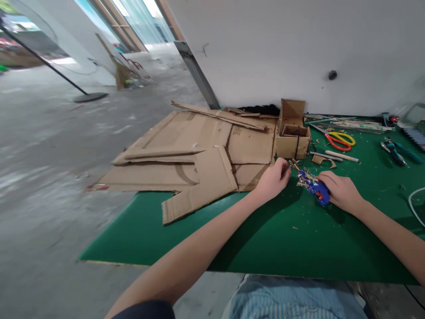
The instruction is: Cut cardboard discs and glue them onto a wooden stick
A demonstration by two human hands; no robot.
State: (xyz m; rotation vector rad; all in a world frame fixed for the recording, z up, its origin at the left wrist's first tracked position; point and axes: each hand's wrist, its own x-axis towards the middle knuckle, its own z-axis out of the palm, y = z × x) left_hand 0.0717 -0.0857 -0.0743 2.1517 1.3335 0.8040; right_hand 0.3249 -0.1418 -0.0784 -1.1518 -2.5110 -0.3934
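My right hand (341, 189) is closed around a blue glue gun (318, 191), held low over the green table. Bits of brown scrap cling to its front, and a reddish-orange part shows on its body. The tip points up and left toward my left hand (274, 179). That hand is closed with thumb and fingers pinched just beside the tip; what lies between them is too small to make out. Just behind both hands stands a small open cardboard box (292, 145) with a dark band around it.
Flat cardboard sheets (249, 144) and a bent cardboard piece (212, 177) cover the table's left part. At the right lie scissors (341, 141) with red and yellow handles, pliers (393, 151), a pale stick (341, 156) and a white cable (413, 206). A white wall (299, 48) rises behind.
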